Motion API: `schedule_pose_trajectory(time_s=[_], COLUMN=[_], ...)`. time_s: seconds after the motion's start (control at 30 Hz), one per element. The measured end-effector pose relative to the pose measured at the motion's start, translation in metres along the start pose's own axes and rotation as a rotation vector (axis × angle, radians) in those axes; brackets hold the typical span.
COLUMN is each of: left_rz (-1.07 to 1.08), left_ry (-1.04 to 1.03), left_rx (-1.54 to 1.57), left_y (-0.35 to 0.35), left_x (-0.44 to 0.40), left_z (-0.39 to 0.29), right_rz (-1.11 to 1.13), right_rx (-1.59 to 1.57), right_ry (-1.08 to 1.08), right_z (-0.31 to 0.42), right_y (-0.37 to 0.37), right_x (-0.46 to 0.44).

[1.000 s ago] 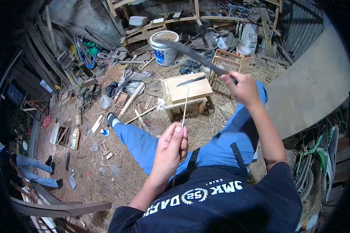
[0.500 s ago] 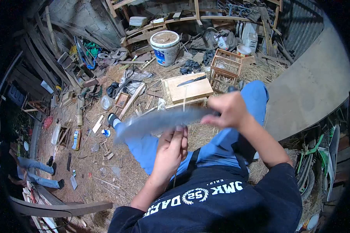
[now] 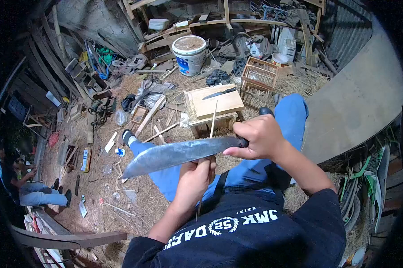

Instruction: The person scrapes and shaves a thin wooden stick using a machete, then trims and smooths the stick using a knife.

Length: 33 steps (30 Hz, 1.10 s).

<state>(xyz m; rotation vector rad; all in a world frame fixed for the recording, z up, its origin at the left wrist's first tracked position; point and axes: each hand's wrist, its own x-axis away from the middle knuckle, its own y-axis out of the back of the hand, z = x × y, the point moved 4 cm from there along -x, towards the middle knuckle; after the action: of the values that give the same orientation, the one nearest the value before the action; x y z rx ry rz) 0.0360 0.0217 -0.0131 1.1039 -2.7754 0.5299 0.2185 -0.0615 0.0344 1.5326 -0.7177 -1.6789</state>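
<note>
Two bare hands at work above the lap, seen from the head. The left hand (image 3: 194, 177) was closed, its thumb and fingers pinching a thin pale stick (image 3: 214, 119); part of this hand lay hidden behind the blade. The stick stood lengthwise before the body, its upper part rising beyond the blade and its lower end emerging beneath the hand, near the shirt. The right hand (image 3: 260, 137) was curled firmly around the handle of a machete (image 3: 179, 155), with the thumb laid forward toward the base of the blade. The broad grey blade pointed to the left and crossed the stick just beyond the left fingers; whether steel and stick touched could not be told.

Beyond the hands, a low wooden surface (image 3: 228, 104) carried a black-handled knife (image 3: 219, 93), lying flat and slantwise. To its right stood a wooden cage-like frame (image 3: 259, 73), and farther back a white bucket (image 3: 189, 62) filled with brownish material. Straw and wood scraps littered the ground (image 3: 152, 214) around them. The worker wore blue trousers (image 3: 293, 114) and a dark shirt (image 3: 255, 236) with white lettering; at the far left another person (image 3: 43, 195) sat.
</note>
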Motion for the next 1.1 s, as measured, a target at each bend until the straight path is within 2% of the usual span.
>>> schedule_pose_trajectory(time_s=[0.07,0.13,0.2,0.23,0.33,0.43,0.5,0.6,0.63,0.7,0.77,0.9,0.97,1.1], left_rz=[-0.016,0.17,0.183,0.198,0.154,0.167,0.097,-0.012,0.045,0.161,0.215,0.13,0.181,0.144], left_ry=[0.006,-0.068,-0.082,-0.108,-0.072,-0.04,-0.019,0.021,0.011,-0.032,-0.065,-0.098,-0.034,0.003], left_rx=[-0.018,0.085,0.086,0.086,0.098,0.08,0.061,-0.006,0.029,0.105,0.001,0.028,0.124,0.068], left_y=[0.002,0.003,0.002,0.0,0.003,-0.004,-0.008,-0.004,-0.002,0.0,-0.004,0.004,0.002,-0.012], left_x=[0.003,0.003,0.006,0.004,-0.011,-0.006,-0.004,0.001,0.001,-0.001,0.012,-0.01,-0.017,-0.009], left_z=[-0.005,-0.012,-0.012,-0.015,-0.01,-0.015,-0.01,-0.005,-0.007,-0.013,-0.016,-0.017,-0.016,-0.016], right_rz=[-0.101,-0.213,-0.161,-0.166,-0.17,-0.056,0.07,0.034,0.03,-0.2,-0.24,-0.238,-0.168,-0.021], right_rx=[0.043,-0.081,-0.079,-0.072,-0.246,-0.143,-0.076,-0.06,-0.063,-0.061,-0.18,-0.106,-0.258,-0.118], right_ry=[0.075,-0.275,-0.659,-0.654,-0.379,-0.157,-0.058,0.028,0.027,-0.241,-0.732,-0.663,-0.488,-0.219], right_z=[-0.011,-0.076,-0.114,-0.114,-0.083,-0.031,-0.007,-0.004,-0.013,-0.071,-0.136,-0.129,-0.081,-0.015], right_y=[0.003,-0.008,0.009,0.009,0.004,-0.003,-0.002,-0.001,-0.005,-0.005,0.001,0.02,0.017,0.01], right_x=[-0.001,0.005,0.009,0.011,0.015,0.011,0.007,0.005,0.006,0.005,0.019,0.034,0.026,0.011])
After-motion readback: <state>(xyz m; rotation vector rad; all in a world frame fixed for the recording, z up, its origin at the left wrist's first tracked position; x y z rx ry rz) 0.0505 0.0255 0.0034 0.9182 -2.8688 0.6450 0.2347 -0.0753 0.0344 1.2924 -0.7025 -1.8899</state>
